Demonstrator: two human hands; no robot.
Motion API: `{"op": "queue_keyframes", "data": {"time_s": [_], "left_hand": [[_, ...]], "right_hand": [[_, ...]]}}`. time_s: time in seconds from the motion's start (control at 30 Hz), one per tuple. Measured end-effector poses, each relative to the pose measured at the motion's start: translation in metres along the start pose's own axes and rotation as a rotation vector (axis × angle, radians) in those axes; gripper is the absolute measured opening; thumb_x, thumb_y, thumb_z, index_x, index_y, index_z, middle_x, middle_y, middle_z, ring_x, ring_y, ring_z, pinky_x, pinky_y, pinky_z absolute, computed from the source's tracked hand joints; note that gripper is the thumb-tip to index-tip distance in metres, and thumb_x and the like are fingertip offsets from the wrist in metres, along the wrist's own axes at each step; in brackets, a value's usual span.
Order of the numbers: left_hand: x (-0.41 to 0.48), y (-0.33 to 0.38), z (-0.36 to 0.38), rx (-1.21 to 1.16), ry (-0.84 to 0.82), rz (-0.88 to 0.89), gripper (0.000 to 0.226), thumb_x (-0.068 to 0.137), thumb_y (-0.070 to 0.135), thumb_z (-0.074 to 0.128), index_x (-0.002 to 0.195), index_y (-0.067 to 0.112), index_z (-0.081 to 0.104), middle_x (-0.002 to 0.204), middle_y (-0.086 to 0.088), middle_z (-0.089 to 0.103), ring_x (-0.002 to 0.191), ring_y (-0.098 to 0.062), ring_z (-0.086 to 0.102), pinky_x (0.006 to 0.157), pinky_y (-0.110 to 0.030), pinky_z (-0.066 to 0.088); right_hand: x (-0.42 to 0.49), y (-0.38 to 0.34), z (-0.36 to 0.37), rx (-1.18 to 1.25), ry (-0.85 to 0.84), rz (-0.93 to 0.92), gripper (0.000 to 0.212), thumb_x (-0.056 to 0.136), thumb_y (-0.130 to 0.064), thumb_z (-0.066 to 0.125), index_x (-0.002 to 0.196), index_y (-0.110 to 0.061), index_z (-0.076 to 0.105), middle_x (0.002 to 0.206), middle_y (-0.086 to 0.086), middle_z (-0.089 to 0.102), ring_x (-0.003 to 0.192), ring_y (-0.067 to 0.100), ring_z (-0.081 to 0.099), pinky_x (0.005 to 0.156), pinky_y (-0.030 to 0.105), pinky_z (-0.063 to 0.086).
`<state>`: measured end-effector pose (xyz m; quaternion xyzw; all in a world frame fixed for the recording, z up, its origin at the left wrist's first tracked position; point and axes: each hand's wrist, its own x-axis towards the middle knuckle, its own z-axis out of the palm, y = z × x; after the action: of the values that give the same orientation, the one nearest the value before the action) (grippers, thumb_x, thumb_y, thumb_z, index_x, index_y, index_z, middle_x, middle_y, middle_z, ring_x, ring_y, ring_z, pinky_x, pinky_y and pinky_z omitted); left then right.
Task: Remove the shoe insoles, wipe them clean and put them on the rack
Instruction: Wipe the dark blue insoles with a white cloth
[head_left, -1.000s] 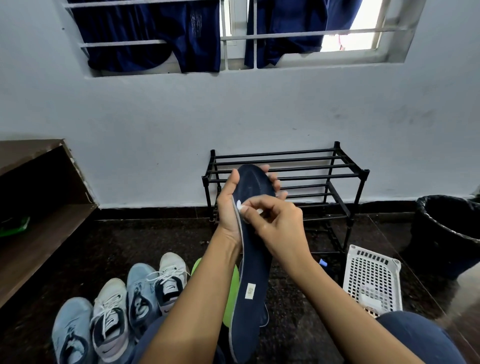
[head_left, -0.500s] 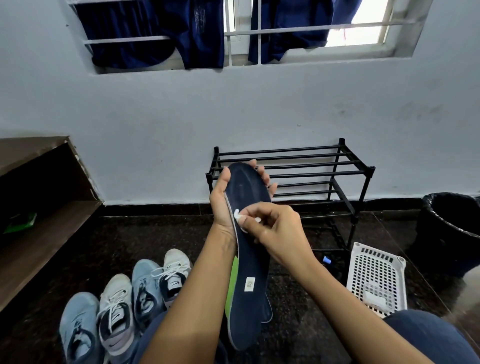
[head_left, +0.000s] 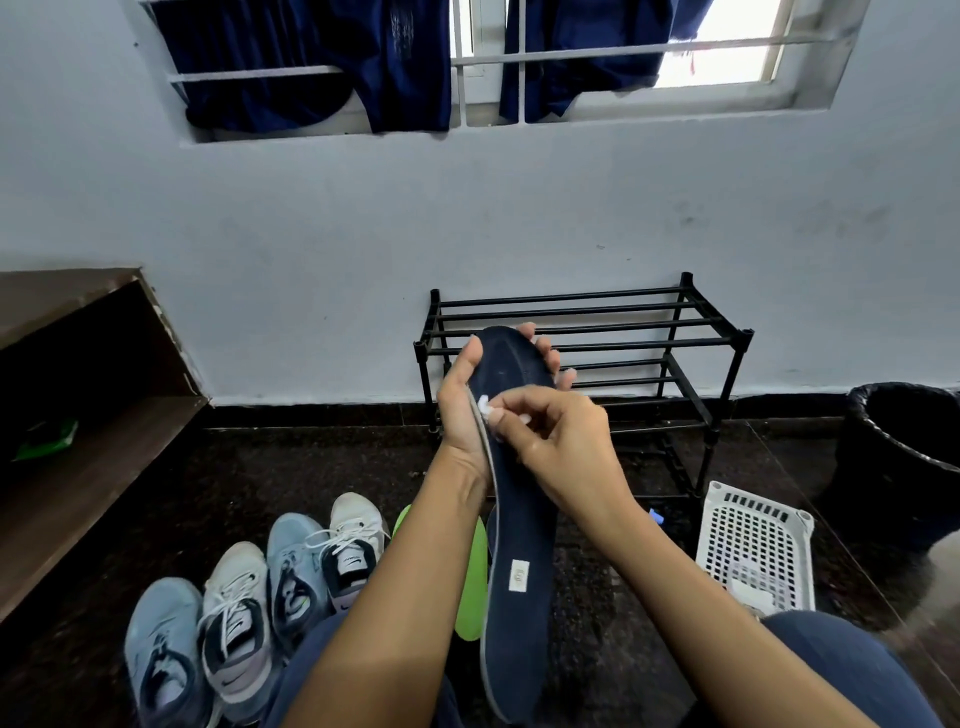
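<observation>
The left hand (head_left: 460, 415) grips the navy insole (head_left: 519, 551) near its toe, thumb on the left edge and fingers curled behind it. The insole stands almost upright in front of the black rack (head_left: 649, 325) at 12 o'clock, not on it. The right hand (head_left: 566, 447) pinches a small white wad (head_left: 484, 406) against the insole's left edge. Compared with half a second ago, the wad sits slightly higher, nearer the toe, and hands and insole have drifted a little toward 3 o'clock. The green insole (head_left: 471, 582) on the floor, the shoes (head_left: 260, 597) at 8 o'clock and the white basket (head_left: 753, 545) at 4 o'clock have not moved.
</observation>
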<state>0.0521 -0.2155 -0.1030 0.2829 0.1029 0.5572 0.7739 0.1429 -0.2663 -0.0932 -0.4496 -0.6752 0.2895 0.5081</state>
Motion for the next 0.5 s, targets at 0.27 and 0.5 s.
{"op": "queue_keyframes", "data": {"time_s": [0.27,0.5], "left_hand": [[0.001,0.009,0.001,0.028,-0.027,-0.006,0.042,0.084,0.042,0.052,0.106,0.007,0.057,0.097,-0.007,0.058,0.09,-0.02,0.057,0.091,-0.036,0.049],[0.001,-0.013,0.004,0.148,0.022,-0.092,0.039,0.085,0.042,0.048,0.105,0.009,0.06,0.098,-0.007,0.06,0.096,-0.02,0.057,0.109,-0.037,0.031]], "right_hand": [[-0.01,0.004,0.005,0.04,0.044,-0.046,0.006,0.082,-0.013,0.07,0.079,-0.017,0.072,0.075,-0.009,0.069,0.07,0.004,0.062,0.067,0.012,0.046],[0.005,0.013,0.003,-0.183,0.297,-0.171,0.007,0.08,-0.016,0.066,0.085,-0.016,0.072,0.076,0.001,0.067,0.07,0.011,0.061,0.07,0.019,0.048]]}}
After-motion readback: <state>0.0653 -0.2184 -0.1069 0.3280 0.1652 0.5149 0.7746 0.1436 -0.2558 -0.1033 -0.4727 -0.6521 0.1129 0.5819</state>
